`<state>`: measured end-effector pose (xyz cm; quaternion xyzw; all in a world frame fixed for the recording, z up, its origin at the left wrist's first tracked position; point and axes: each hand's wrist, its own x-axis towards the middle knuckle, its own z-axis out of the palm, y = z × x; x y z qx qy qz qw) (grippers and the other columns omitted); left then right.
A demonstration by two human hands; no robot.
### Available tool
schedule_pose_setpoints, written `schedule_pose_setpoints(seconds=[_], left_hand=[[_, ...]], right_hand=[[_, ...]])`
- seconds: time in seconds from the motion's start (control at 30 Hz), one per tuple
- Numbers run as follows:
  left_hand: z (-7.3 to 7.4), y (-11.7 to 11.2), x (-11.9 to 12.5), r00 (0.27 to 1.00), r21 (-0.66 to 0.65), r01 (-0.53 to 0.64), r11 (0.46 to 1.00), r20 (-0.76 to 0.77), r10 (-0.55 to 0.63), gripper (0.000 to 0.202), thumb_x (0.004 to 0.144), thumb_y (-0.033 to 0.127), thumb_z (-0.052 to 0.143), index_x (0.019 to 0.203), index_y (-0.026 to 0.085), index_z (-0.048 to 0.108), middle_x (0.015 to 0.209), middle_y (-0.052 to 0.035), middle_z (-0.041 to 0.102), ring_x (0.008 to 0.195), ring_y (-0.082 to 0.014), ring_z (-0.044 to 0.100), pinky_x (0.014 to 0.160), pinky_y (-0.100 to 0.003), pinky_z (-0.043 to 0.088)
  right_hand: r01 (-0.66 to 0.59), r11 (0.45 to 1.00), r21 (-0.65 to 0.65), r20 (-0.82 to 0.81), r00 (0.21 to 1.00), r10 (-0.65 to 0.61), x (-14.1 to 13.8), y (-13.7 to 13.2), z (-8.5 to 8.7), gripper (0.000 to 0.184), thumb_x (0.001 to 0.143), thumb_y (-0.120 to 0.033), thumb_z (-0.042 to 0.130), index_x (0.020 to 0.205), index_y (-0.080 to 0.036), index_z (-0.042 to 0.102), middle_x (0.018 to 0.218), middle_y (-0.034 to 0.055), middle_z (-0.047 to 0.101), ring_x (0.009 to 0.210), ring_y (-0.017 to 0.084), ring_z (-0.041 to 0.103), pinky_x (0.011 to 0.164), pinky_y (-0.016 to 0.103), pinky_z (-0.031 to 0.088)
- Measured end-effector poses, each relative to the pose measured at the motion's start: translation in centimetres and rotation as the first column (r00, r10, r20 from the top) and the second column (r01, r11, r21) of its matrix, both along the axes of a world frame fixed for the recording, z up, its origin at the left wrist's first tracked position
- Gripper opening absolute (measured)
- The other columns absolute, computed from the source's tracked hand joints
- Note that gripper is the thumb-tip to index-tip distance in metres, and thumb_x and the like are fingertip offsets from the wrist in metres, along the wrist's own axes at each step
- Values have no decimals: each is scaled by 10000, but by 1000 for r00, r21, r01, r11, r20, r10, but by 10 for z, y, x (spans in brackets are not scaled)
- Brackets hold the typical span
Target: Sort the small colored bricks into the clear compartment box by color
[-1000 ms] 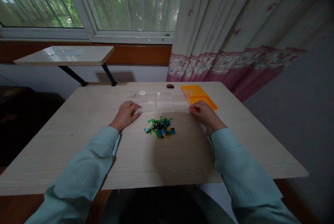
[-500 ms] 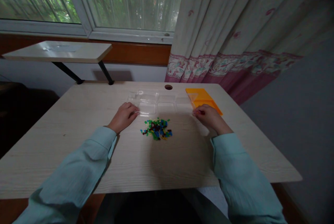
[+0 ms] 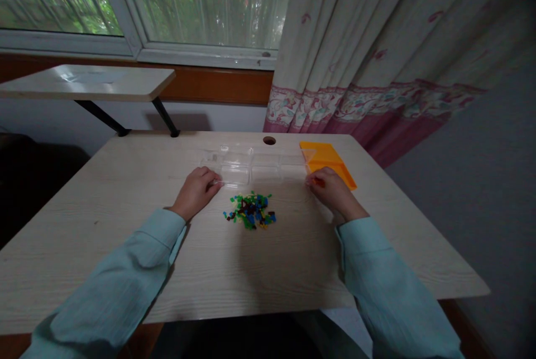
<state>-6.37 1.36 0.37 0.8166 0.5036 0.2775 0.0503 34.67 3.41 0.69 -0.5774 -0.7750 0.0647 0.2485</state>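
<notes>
A clear plastic compartment box (image 3: 266,168) lies on the table, its walls faint against the pale top. At its near left corner my left hand (image 3: 197,190) has its fingers closed on the edge. My right hand (image 3: 333,188) pinches the near right corner, with the fingertips partly turned from view. Just in front of the box, between both hands, sits a small pile of tiny building bricks (image 3: 250,211) in green, blue, dark brown and yellow. An orange tray (image 3: 330,155) lies beyond my right hand, partly covered by the hand and the box's right end.
The wooden table (image 3: 285,269) has a round cable hole (image 3: 269,140) near its back edge. A raised shelf (image 3: 87,82) on black legs stands at the back left. Behind are a window and a curtain (image 3: 326,68) hanging at the right.
The camera view has shifted slightly. My right hand and the box have moved a little to the left relative to the orange tray. Both hands keep their hold.
</notes>
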Motion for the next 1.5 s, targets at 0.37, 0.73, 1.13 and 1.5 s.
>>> schedule_pose_setpoints(seconds=[0.37, 0.73, 1.13, 1.5], left_hand=[[3, -3, 4, 1000, 12, 6, 1000, -25, -6, 210, 934, 346, 532, 927, 180, 660, 916, -67, 586, 917, -220, 536, 826, -350, 440], [0, -4, 5, 998, 24, -51, 998, -34, 52, 237, 940, 357, 523, 978, 177, 673, 906, -67, 603, 908, -222, 544, 829, -358, 440], [-3, -2, 2, 996, 32, -69, 997, -48, 71, 224, 939, 338, 509, 965, 184, 668, 916, -72, 604, 908, -227, 540, 820, -362, 435], [2, -2, 4, 998, 14, 43, 999, -40, -42, 223, 955, 321, 482, 960, 178, 653, 924, -74, 601, 919, -225, 523, 838, -368, 428]], right_hand=[[-81, 996, -23, -6, 997, 81, 0, -4, 3, 200, 790, -171, 541, 880, -186, 719, 987, 110, 610, 935, 234, 588, 860, 388, 504], [-45, 999, -9, 85, 995, 45, 3, 0, -1, 268, 778, -119, 518, 934, -168, 730, 984, 112, 655, 952, 241, 601, 895, 393, 498], [-6, 1000, -4, 122, 993, 7, 5, -2, 3, 241, 810, -155, 524, 919, -163, 739, 960, 114, 708, 929, 244, 638, 904, 387, 497], [-39, 999, -22, 145, 989, 41, 2, -3, 5, 296, 739, -76, 506, 889, -176, 741, 942, 102, 684, 926, 233, 610, 903, 379, 483]])
